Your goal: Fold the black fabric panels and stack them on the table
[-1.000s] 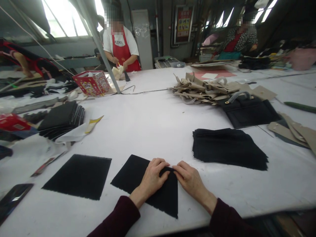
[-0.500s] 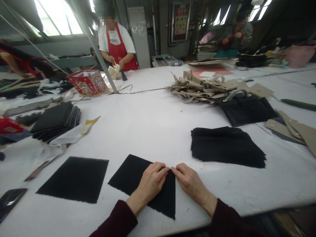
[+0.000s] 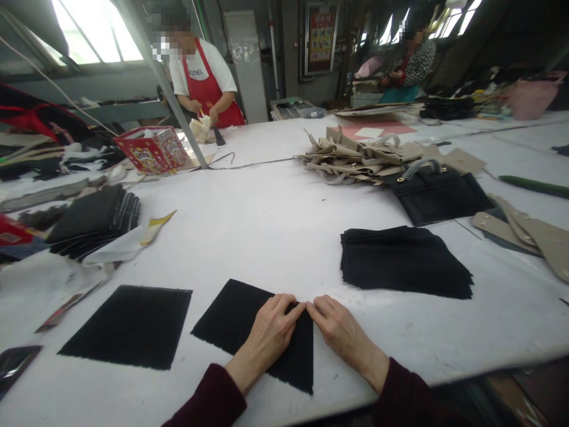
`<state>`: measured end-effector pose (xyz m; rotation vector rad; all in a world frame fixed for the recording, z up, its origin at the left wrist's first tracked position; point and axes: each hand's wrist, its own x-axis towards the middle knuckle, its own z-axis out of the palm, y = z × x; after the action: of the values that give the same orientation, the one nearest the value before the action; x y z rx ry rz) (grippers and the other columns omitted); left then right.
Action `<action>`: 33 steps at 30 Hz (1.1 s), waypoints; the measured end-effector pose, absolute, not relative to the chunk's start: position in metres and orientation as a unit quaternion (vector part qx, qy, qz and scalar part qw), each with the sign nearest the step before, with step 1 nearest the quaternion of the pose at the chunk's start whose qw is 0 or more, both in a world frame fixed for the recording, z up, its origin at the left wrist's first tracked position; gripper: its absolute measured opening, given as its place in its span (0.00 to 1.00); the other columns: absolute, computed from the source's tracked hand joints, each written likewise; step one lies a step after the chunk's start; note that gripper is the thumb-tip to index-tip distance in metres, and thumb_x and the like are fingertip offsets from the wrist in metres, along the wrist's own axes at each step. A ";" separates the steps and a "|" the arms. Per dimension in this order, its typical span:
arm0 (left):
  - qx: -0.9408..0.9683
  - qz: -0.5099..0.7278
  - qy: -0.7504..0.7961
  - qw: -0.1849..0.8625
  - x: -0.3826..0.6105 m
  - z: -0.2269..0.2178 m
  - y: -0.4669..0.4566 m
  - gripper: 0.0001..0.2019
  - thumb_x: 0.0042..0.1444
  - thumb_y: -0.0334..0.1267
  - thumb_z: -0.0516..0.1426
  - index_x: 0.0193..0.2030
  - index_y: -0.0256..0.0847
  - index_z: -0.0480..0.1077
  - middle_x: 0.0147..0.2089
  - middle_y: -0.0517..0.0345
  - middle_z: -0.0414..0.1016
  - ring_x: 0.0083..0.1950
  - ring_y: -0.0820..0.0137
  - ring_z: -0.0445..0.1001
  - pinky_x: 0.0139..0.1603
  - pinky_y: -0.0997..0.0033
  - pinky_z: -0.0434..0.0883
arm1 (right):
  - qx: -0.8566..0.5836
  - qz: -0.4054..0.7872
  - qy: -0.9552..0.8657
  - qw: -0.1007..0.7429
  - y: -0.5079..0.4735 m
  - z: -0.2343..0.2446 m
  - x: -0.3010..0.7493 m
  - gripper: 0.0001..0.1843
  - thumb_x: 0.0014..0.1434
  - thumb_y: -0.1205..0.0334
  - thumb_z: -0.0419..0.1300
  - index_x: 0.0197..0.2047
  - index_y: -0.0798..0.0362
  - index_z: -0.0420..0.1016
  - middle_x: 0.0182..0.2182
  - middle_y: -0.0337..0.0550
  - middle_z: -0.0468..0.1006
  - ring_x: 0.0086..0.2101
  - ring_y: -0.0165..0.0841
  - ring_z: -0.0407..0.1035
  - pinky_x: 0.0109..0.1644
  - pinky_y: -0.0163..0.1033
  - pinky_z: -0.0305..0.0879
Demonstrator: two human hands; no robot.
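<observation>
A black fabric piece (image 3: pixel 235 314) lies on the white table in front of me. My left hand (image 3: pixel 276 323) rests on its right part, fingers curled together and pinching at the top edge. At that piece's upper right corner, my right hand (image 3: pixel 334 323) has its fingertips closed on the edge, nearly touching the left fingertips. To the left lies a second black fabric piece (image 3: pixel 128 326), flat and apart from the first. A stack of black fabric pieces (image 3: pixel 404 261) sits to the right, beyond my right hand.
Behind the stack are a black handbag (image 3: pixel 440 196) and a heap of beige bag parts (image 3: pixel 355 157). A dark folded stack (image 3: pixel 91 219), a red box (image 3: pixel 151 151) and a phone-like dark object (image 3: pixel 18 365) lie at left. A person in a red apron (image 3: pixel 204 83) works across the table (image 3: pixel 240 219).
My view has shifted slightly, so the things on the table appear a little further left. Both hands keep nearly the same place at the fabric's edge.
</observation>
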<state>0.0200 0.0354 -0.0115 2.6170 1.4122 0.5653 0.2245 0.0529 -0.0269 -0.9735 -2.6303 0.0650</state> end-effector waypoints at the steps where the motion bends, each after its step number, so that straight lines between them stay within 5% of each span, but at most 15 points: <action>1: 0.866 0.181 0.464 0.050 0.020 -0.012 0.035 0.18 0.63 0.27 0.51 0.58 0.43 0.67 0.51 0.51 0.69 0.50 0.63 0.68 0.52 0.62 0.71 | -0.344 0.023 -0.924 0.168 0.053 -0.027 0.225 0.16 0.63 0.76 0.51 0.54 0.62 0.68 0.38 0.48 0.68 0.38 0.38 0.62 0.43 0.45 0.68; 16: 0.880 0.142 0.454 -0.002 0.024 -0.015 0.032 0.19 0.62 0.26 0.51 0.59 0.39 0.66 0.52 0.48 0.68 0.50 0.60 0.68 0.51 0.59 0.72 | -0.411 0.166 -0.844 0.302 0.049 -0.028 0.229 0.23 0.63 0.76 0.46 0.57 0.51 0.68 0.41 0.47 0.69 0.41 0.37 0.64 0.45 0.44 0.68; 23: 0.875 0.167 0.453 0.033 0.022 -0.009 0.030 0.18 0.64 0.27 0.47 0.59 0.37 0.64 0.50 0.49 0.70 0.50 0.61 0.69 0.53 0.59 0.71 | -0.405 0.035 -0.891 0.203 0.038 -0.026 0.219 0.24 0.61 0.76 0.48 0.61 0.58 0.65 0.41 0.50 0.70 0.40 0.40 0.63 0.45 0.46 0.65; 27: 0.869 0.166 0.463 0.048 0.019 -0.004 0.026 0.19 0.62 0.25 0.47 0.58 0.38 0.65 0.50 0.50 0.71 0.50 0.63 0.70 0.55 0.61 0.71 | -0.395 -0.052 -0.885 0.240 0.037 -0.038 0.218 0.28 0.55 0.77 0.50 0.60 0.58 0.65 0.43 0.49 0.72 0.41 0.40 0.64 0.44 0.46 0.64; 33: 0.882 0.167 0.439 -0.038 0.019 -0.033 0.036 0.15 0.62 0.30 0.51 0.55 0.33 0.66 0.42 0.47 0.73 0.40 0.61 0.72 0.41 0.62 0.74 | -0.378 -0.165 -0.870 0.271 0.057 -0.073 0.215 0.31 0.51 0.75 0.53 0.58 0.48 0.67 0.37 0.44 0.74 0.33 0.38 0.66 0.32 0.41 0.61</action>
<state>0.0195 0.0363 -0.0328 2.8397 1.4151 0.5383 0.2153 0.0570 -0.0733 -1.0181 -2.3434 -0.4444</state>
